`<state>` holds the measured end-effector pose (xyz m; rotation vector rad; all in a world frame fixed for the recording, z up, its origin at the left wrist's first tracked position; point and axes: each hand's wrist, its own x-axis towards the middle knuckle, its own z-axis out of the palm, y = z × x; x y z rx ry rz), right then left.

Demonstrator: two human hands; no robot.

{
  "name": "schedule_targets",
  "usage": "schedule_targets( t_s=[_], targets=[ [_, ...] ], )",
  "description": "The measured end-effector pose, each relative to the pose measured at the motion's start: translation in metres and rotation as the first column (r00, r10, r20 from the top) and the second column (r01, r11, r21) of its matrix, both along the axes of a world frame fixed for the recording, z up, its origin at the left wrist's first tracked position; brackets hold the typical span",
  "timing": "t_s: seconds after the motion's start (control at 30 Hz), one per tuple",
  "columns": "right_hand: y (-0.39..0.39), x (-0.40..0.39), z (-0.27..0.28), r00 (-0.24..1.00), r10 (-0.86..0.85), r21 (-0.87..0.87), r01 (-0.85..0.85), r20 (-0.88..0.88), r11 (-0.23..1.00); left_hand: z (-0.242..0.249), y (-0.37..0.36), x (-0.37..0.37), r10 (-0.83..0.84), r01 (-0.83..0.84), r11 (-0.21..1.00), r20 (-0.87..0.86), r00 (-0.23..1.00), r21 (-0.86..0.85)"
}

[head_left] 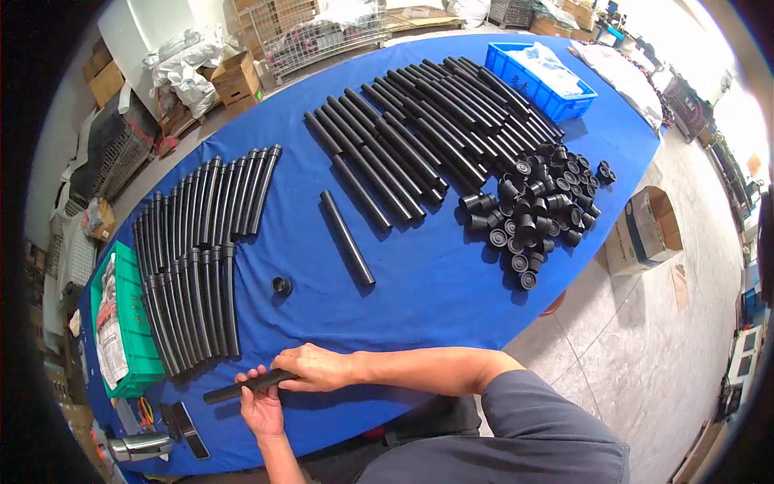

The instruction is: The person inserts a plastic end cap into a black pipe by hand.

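Note:
Near the front edge of the table, my left hand (262, 410) is closed around a black tube (223, 394). My right hand (316, 368) wraps over the tube's other end, and whether a cap sits under those fingers is hidden. Just beyond my hands a single black end cap (281, 285) rests on the blue cloth. A lone tube (347, 238) lies farther right, slanting away from me. On the left are two rows of tubes with caps fitted (211, 294). Many tubes without visible caps (427, 121) lie at the far side, beside a heap of loose caps (536, 211).
A green crate (147, 355) holding a packed bag stands at the left edge. A phone (190, 431) and a shiny metal object (141, 447) lie at the near left corner. A blue crate (576, 107) sits at the far right; a cardboard box (641, 234) stands on the floor.

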<state>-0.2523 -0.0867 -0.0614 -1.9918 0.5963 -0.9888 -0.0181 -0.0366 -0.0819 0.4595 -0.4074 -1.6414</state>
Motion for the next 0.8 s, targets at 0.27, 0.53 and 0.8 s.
schedule_targets(
  t_s=[0.27, 0.53, 0.8],
  targets=[
    [0.001, 0.002, 0.002, 0.999, 0.0, -0.004, 0.0, 0.04, 1.0, -0.007, 0.001, 0.006, -0.033, 0.033, 0.999, -0.014, 0.999, -0.042],
    [-0.001, 0.004, -0.004, 0.998, 0.0, -0.071, -0.004, -0.058, 0.997, 0.001, 0.003, -0.001, 0.04, -0.04, 0.999, 0.017, 0.999, 0.034],
    [-0.008, -0.018, 0.046, 0.98, 0.153, 0.42, -0.085, -0.131, 0.903, -0.003, 0.0, 0.003, -0.014, 0.014, 1.0, 0.021, 1.0, -0.004]
  ],
)
